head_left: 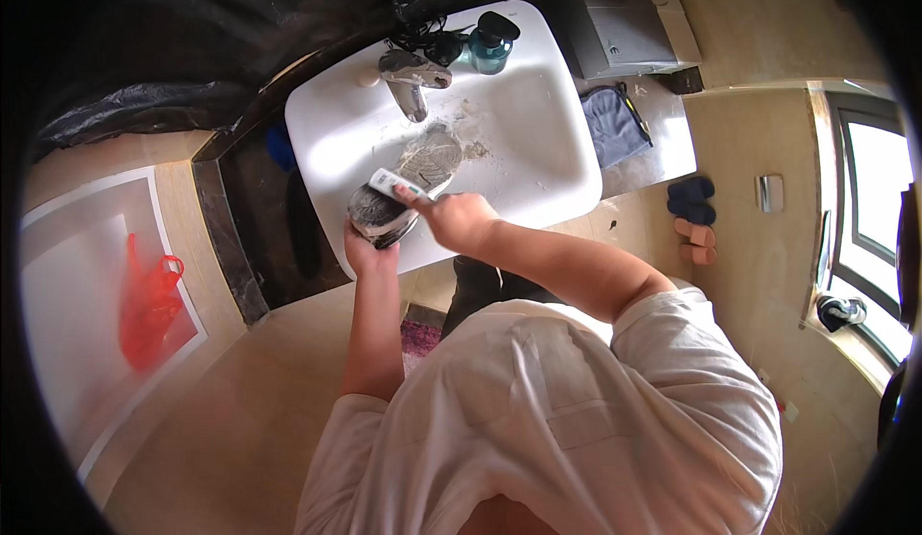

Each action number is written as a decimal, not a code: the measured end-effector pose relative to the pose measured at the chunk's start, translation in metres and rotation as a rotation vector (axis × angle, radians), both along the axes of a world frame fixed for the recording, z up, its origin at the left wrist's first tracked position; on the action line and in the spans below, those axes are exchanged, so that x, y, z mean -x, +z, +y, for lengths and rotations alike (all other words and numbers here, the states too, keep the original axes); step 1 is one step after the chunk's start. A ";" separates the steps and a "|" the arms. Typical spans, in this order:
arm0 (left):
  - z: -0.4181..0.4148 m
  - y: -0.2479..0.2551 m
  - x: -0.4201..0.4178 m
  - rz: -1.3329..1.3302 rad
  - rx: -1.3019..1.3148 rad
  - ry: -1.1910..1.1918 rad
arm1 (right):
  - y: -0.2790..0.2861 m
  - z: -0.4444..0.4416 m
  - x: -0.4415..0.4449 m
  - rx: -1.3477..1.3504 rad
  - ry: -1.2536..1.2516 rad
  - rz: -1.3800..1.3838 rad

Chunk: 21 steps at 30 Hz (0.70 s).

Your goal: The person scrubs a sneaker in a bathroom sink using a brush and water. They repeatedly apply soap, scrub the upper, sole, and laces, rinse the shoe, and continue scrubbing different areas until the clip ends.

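A shoe [432, 157] with a patterned sole turned up lies across the near left part of a white washbasin [536, 121]. Its heel end is gripped from below by my left hand [369, 250]. My right hand [461, 219] holds a white brush [392, 183], pressed on the sole; its bristles are hidden. Dirt marks the basin around the shoe. Beyond the toe stands a chrome faucet [413, 81].
A teal pump bottle [490, 49] and black cords stand at the basin's back rim. To the right are a grey cloth [614, 123] and a box [627, 34]. Slippers [691, 200] rest farther right. A red plastic bag [150, 312] is at the left.
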State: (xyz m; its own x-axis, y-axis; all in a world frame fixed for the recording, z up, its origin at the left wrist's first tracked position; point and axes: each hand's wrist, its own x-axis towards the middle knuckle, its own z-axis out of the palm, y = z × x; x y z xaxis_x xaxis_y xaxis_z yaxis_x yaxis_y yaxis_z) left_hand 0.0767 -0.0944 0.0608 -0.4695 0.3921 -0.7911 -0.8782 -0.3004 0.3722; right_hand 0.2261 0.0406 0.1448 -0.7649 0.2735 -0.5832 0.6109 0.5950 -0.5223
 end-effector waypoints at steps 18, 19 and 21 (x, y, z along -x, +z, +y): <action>0.014 0.010 -0.007 0.065 0.017 -0.012 | -0.083 0.081 -0.023 -0.056 -0.205 -0.191; 0.011 0.013 -0.006 0.069 0.028 -0.008 | -0.064 0.074 -0.017 -0.040 -0.155 -0.130; 0.007 0.011 -0.002 0.094 0.026 -0.017 | -0.018 0.048 -0.001 -0.023 -0.059 -0.007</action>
